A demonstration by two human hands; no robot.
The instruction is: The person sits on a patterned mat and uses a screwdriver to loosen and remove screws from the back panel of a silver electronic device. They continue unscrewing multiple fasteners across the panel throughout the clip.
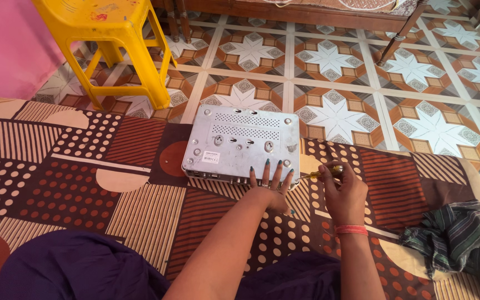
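Note:
A flat silver metal box (240, 141) with vent holes and screws lies upside down on a patterned brown bedspread (84, 183). My left hand (272, 188) rests with fingers spread on the box's near right edge. My right hand (341, 191) grips a small screwdriver (318, 174) with a yellow handle, its tip pointing at the box's near right corner. Rear connectors show along the box's near side.
A yellow plastic stool (115, 47) stands on the patterned tile floor (362, 94) at the back left. A dark striped cloth (459, 244) lies bunched at the right. Wooden furniture legs (398, 33) rise at the back, and pink fabric (6, 44) hangs at the far left.

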